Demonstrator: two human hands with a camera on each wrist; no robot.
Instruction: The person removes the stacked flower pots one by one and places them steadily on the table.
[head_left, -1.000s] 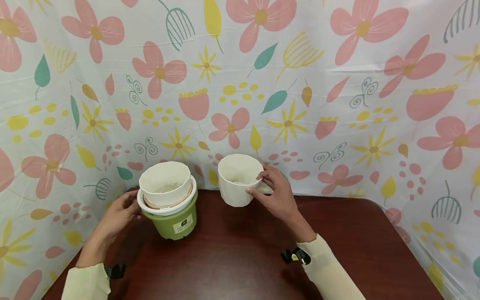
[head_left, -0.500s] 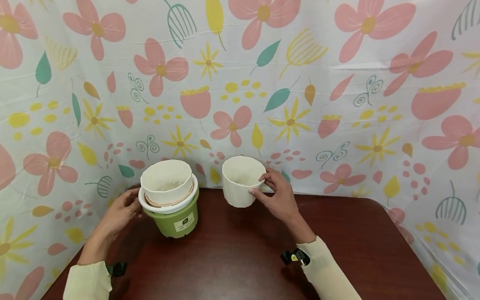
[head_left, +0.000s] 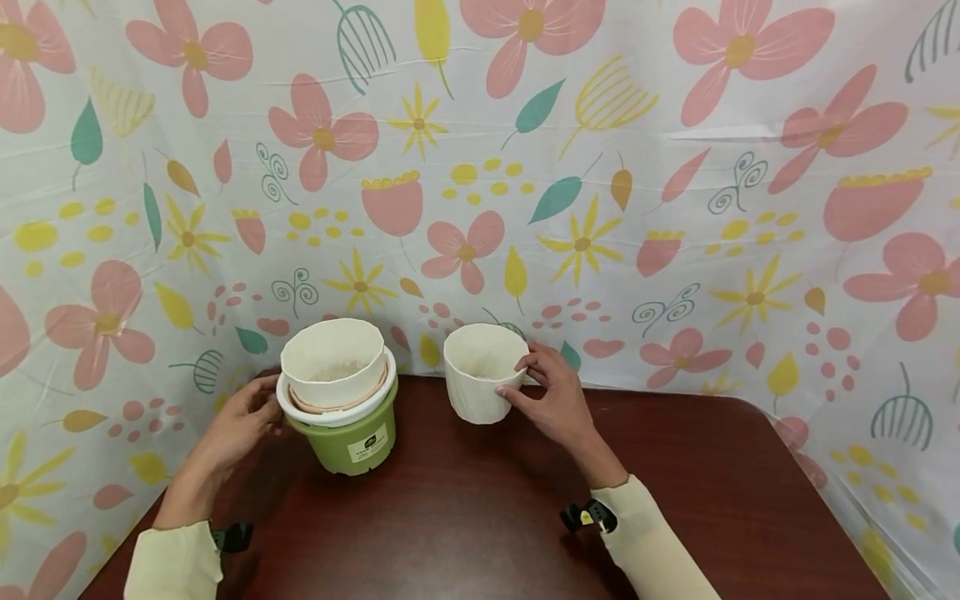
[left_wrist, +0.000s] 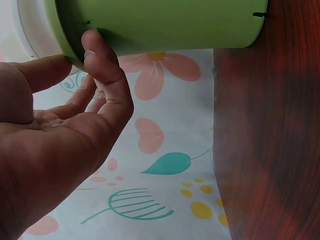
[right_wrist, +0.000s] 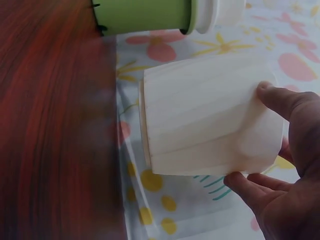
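On the left of the head view stands a nested stack: a green pot (head_left: 328, 450) with a paper label at the bottom, a white-rimmed pot (head_left: 345, 416) in it, a thin tan rim, and a white faceted pot (head_left: 315, 371) on top. My left hand (head_left: 234, 429) pinches the green pot's rim between thumb and fingers (left_wrist: 102, 65). To the right of the stack, my right hand (head_left: 558, 398) grips a second white faceted pot (head_left: 472, 396) by its side and rim. This pot is upright; the right wrist view shows its base off the tabletop.
The dark red-brown table (head_left: 465, 525) stretches in front of both hands and to the right. A white flower-print cloth (head_left: 480, 167) hangs close behind the pots and along both sides. A dark strapped device (head_left: 592, 515) sits on each wrist.
The white pot in my right hand shifted slightly right, then came down a little. My left hand and the stack stay in place, apart from a small shift of the whole view.
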